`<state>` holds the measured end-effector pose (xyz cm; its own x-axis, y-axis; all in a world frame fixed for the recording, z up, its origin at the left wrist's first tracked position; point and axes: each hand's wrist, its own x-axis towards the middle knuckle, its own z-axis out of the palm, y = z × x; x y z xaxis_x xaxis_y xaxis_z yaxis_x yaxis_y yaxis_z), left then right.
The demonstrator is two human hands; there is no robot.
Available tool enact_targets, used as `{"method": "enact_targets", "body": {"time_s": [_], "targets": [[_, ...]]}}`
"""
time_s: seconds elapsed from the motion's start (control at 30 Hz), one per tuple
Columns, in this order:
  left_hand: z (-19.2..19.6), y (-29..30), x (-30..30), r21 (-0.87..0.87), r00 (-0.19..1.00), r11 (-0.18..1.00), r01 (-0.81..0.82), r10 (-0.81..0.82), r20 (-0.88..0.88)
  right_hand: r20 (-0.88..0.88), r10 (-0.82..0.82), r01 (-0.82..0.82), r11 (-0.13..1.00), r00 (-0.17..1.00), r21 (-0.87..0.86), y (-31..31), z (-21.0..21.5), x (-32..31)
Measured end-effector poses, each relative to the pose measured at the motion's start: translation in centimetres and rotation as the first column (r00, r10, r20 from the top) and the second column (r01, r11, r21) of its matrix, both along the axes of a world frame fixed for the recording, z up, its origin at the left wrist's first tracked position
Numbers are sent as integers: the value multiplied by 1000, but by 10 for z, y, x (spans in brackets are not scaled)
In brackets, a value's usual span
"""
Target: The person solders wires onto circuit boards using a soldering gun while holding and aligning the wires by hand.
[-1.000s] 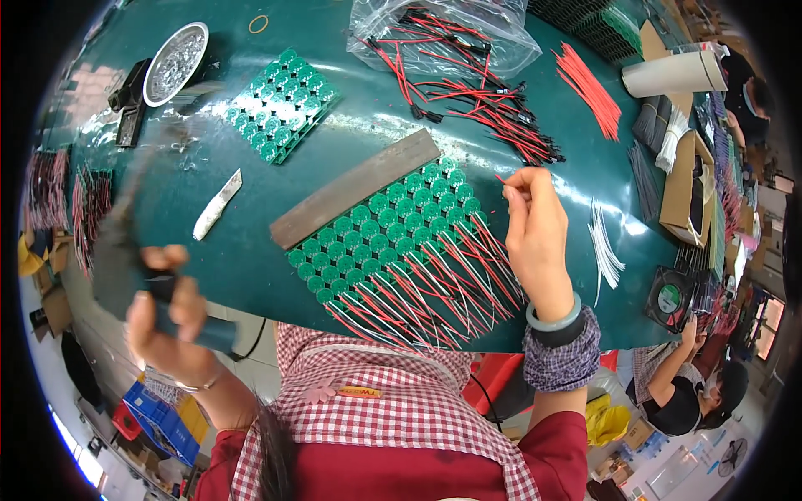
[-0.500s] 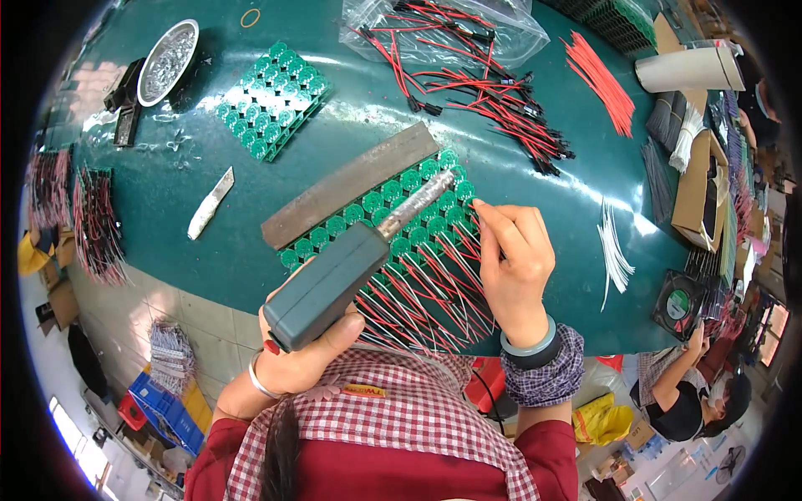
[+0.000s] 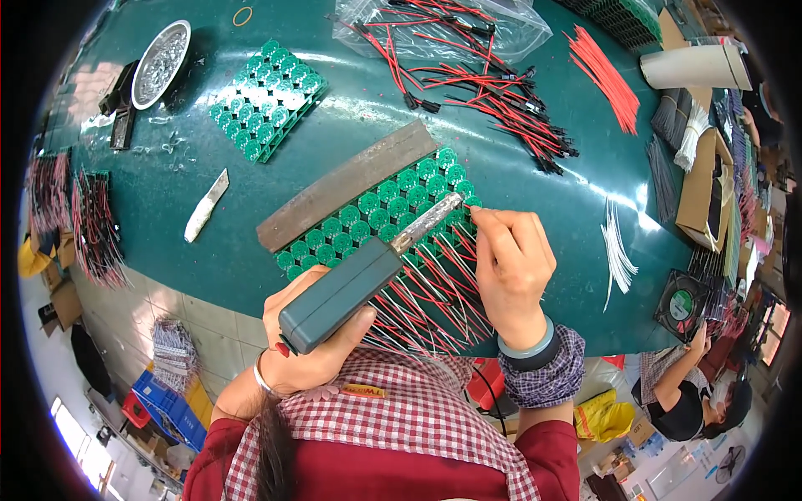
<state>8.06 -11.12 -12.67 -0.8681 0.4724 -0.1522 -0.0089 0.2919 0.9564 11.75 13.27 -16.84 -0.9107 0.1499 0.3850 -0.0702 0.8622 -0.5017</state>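
My left hand (image 3: pixel 311 342) grips the grey-green handle of a soldering iron (image 3: pixel 359 280). Its metal tip reaches the right end of a panel of small green round circuit boards (image 3: pixel 368 213) with red and black wires trailing toward me. A grey metal bar (image 3: pixel 347 184) lies along the panel's far edge. My right hand (image 3: pixel 514 271) pinches something thin, solder or a wire end, right at the iron's tip; I cannot tell which.
A second green board panel (image 3: pixel 267 100) lies farther back, near a metal dish (image 3: pixel 160 52) and a small knife (image 3: pixel 205 204). Loose red and black wires (image 3: pixel 493 83) and a plastic bag (image 3: pixel 434 25) sit at the back. White wire pieces (image 3: pixel 616 250) lie right. Another person (image 3: pixel 693 392) sits lower right.
My left hand came up from the table's near left edge with the soldering iron and brought its tip to the panel's right end. My right hand shifted slightly down to meet the tip.
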Motion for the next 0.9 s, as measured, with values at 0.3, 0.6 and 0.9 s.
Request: {"method": "enact_targets", "body": {"time_s": [0.3,0.6,0.9], "targets": [[6,2,-3,-82,999,996,37,-35,26,19,-17,16,1000,1000,20,-2,3,-1],[2,1,-3,-93,999,995,47,-49,-16,12,-21,21,999,1000,41,-4,4,-2],[6,-4,1,-52,999,999,-11,14,50,-5,-5,5,997,1000,80,-3,1,-2]]}}
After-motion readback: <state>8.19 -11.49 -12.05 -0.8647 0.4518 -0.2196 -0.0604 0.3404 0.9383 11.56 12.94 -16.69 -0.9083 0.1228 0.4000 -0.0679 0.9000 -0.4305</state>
